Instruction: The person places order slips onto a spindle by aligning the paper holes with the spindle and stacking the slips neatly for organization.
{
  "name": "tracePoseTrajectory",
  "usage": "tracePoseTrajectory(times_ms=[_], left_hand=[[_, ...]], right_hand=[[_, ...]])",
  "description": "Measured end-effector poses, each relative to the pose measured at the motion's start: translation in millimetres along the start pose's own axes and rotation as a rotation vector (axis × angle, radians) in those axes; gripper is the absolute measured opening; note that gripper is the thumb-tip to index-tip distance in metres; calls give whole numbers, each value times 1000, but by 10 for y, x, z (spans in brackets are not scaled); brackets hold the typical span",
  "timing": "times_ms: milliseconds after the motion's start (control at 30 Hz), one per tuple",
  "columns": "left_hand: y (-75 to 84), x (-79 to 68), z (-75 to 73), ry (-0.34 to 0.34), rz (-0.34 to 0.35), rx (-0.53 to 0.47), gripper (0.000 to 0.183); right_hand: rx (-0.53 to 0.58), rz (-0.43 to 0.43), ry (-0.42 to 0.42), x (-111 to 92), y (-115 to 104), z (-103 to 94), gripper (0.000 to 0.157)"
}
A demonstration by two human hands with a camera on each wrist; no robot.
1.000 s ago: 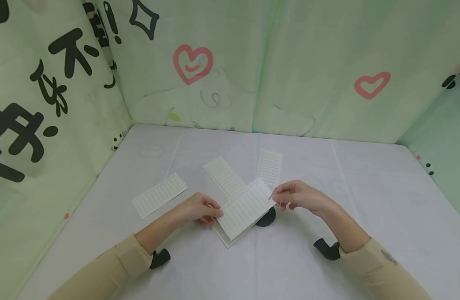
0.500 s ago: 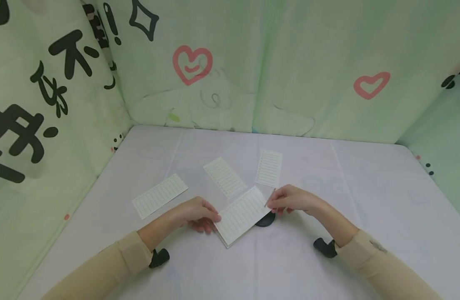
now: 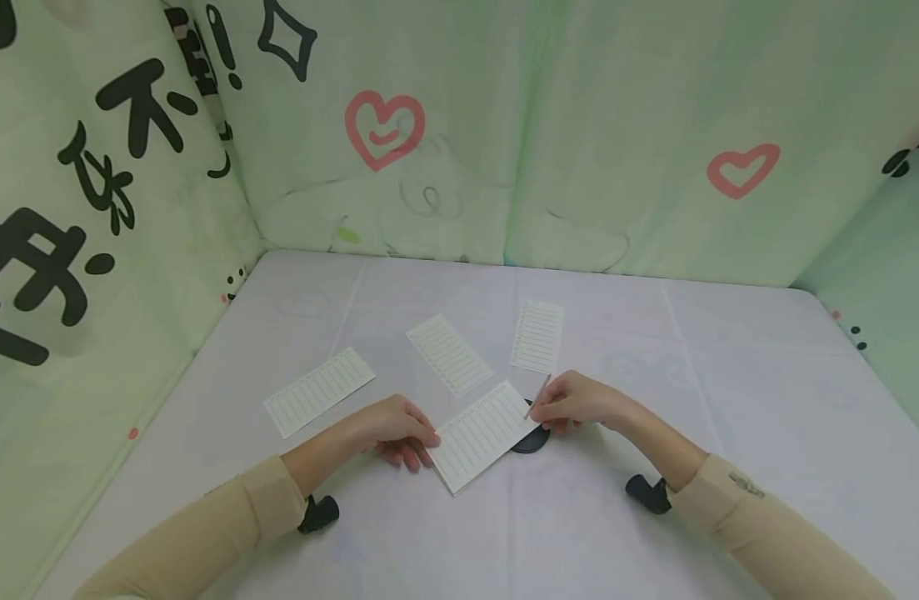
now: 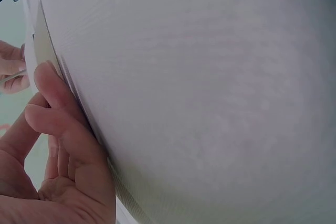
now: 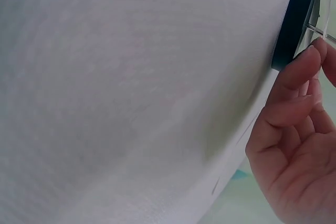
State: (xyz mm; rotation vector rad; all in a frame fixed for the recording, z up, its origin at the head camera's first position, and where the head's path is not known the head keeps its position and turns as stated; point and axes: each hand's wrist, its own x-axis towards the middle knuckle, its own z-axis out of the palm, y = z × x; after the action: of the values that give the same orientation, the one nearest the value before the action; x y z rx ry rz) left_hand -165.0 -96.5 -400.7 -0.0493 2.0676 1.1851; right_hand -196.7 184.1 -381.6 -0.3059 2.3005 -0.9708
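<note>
A lined paper slip [image 3: 480, 437] lies slanted between my two hands, overlapping a round black base. My left hand [image 3: 399, 432] pinches its left edge between thumb and fingers, the other fingers curled below. At the far right corner my right hand [image 3: 579, 400] pinches the slip beside a thin metal spike [image 3: 538, 395]. This spike rises from the black base [image 3: 531, 442], passing the slip near that corner. In the right wrist view the base [image 5: 295, 24] stands close to the fingertips. Any sheet beneath the top one is mostly hidden.
Three more lined slips lie behind the hands: one at left [image 3: 320, 392], one in the middle [image 3: 449, 356] and one farther right [image 3: 537, 336]. A white cloth covers the table [image 3: 714, 375]. Printed green curtains [image 3: 579, 100] enclose its back and sides.
The raised top slip has come down along the spike onto the paper below it. Both hands have lowered slightly with it, and more of the spike shows. The other slips stayed put.
</note>
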Motion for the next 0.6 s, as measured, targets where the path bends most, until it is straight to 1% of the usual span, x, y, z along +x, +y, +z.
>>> tracePoseTrajectory(times_ms=[233,433,600], left_hand=[[2,9,28,24,-4,45,9],[-5,10,35,14,2,56,10],[-7,8,31,3,3,48,11]], right_hand=[[-13,4,23,27,24,21,14],[-30,30,48,34,25,42,15],[-22,31,52,23,18,47,15]])
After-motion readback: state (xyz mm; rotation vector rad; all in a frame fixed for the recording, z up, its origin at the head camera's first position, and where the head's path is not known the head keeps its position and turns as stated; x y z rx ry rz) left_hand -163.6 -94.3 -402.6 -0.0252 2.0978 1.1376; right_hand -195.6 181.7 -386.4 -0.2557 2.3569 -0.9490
